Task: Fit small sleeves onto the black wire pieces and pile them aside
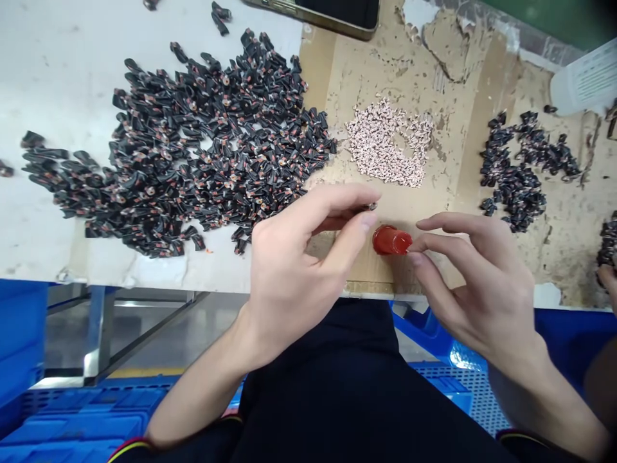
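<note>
My left hand (303,263) is closed in a pinch, with a small dark part (370,207) mostly hidden between thumb and index finger. Just right of its fingertips a small red cup-shaped piece (391,240) stands on the cardboard. My right hand (475,276) has its thumb and index finger pinched together at the right edge of that red piece; whatever tiny thing they hold is too small to name. Behind both hands lies a patch of tiny copper-coloured pieces (385,138). A large heap of small black parts with coppery ends (216,148) spreads to the left.
A smaller pile of black parts (515,173) lies at the right, near a whitish translucent container (585,80). A phone (332,14) rests at the far edge. Another person's hand (608,283) shows at the right border. Blue crates (81,418) stand below the table.
</note>
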The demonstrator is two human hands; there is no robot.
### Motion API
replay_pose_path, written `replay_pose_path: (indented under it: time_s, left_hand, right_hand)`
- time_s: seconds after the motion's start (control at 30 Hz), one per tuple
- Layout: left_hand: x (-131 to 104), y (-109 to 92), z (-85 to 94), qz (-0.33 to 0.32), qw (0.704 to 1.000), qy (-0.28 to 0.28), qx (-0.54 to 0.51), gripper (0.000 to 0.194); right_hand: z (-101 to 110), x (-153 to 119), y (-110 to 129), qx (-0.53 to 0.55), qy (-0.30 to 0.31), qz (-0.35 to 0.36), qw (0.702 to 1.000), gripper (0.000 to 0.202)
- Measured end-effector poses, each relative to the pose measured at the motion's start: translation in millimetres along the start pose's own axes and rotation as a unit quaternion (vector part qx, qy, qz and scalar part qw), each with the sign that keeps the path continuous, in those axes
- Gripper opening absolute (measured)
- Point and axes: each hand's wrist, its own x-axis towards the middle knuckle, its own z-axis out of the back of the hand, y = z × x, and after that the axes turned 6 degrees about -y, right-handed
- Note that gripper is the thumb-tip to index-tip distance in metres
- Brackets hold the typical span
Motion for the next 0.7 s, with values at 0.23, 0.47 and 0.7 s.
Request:
replay_pose_path:
  time_s: [0.23,0.47,0.7]
  left_hand:
    - [-3.7,-14.0,-10.0,0.191,0.965,0.106,-0.147,0.019]
    - [-4.3,-21.1,-26.7,0.389,0.859,0.126,-0.307,0.012]
    - [-5.4,-22.4,-28.2,0.419,0.837,0.117,-0.332,0.009]
  right_hand:
    - [10.3,4.6,6.0,0.378,-0.043,-0.255,0.889,0.009]
    - [10.1,4.0,13.7,0.486,-0.044,-0.309,0.816,0.015]
    - [8.8,4.7,15.4,0.449,-0.052,-0.27,0.85,0.016]
